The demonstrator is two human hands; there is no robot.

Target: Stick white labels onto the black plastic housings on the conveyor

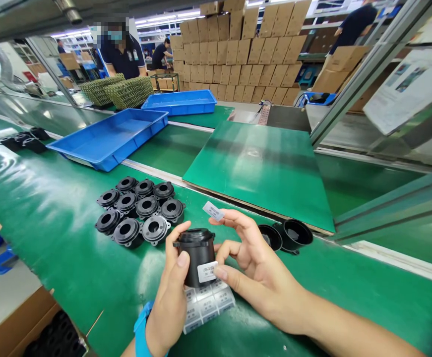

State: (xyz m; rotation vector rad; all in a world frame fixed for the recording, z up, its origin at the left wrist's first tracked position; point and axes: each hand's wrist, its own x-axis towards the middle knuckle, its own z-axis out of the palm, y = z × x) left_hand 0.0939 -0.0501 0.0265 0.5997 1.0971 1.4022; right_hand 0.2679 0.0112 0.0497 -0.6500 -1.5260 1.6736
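Observation:
My left hand (173, 285) is wrapped round a black cylindrical housing (196, 253) with a flanged top, held upright above the green bench. On its side sits a small white label (207, 271), and the thumb of my right hand (251, 265) touches that label's right end. A second white label (213, 211) clings to a raised fingertip of the same hand. Below the housing lies a sheet of printed labels (210, 305), partly hidden by it and by my left hand. Several matching black housings (147, 207) stand grouped to the left.
Two open black housings (297, 234) lie to the right, beside a raised green board (256, 158). Blue trays (111, 136) sit farther back. More black parts (26, 140) stand far left. A person (122, 52) is across the bench, before stacked cartons (238, 54).

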